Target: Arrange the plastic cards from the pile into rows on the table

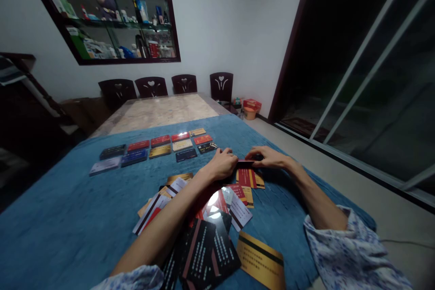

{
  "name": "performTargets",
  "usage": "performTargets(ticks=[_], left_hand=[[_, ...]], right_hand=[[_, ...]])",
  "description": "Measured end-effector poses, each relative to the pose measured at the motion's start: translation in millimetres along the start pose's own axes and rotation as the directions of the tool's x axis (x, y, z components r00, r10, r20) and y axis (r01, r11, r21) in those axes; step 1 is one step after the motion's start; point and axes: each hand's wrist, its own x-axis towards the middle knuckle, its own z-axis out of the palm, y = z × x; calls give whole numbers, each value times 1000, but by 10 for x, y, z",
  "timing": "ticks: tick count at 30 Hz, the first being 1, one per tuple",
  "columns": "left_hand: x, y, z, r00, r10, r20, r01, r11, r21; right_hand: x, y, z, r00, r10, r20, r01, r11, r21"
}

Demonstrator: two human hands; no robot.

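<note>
Pinching a dark card (245, 163) just right of centre, edge-on, between left hand (222, 163) and right hand (267, 157), fingers of both curled nearly closed; lower centre, on blue cloth (68, 208), scattered cards (210, 253); centre left, rows of cards (159, 151); beyond, pale marbled tabletop (166, 109); farther up, dark chairs (151, 92) along a white wall (234, 22); upper left, a shelf niche (172, 18); right, dark glass door (367, 50)

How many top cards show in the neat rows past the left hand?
12. Far row, left to right: black, red, red, red, gold. Middle: silver, blue, gold, cream, red. Near: navy, black. More may be hidden underneath.
</note>
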Motion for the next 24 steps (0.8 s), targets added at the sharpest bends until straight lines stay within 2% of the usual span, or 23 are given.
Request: performTargets(ticks=[3,8,14,24], left_hand=[[2,-31,-12,999,-41,-17,40,998,-49],[16,-57,-1,991,-107,-85,97,989,-110],[40,-69,5,952,-239,-191,214,967,-140],[-3,-76,-44,910,-358,-211,336,933,-131]], right_hand=[[17,11,26,999,5,-49,-5,1000,-5],[57,-19,55,983,31,-182,-53,991,-120],[98,-75,113,964,40,-263,-78,988,-134],[135,-96,204,973,36,-227,-63,992,-112]])
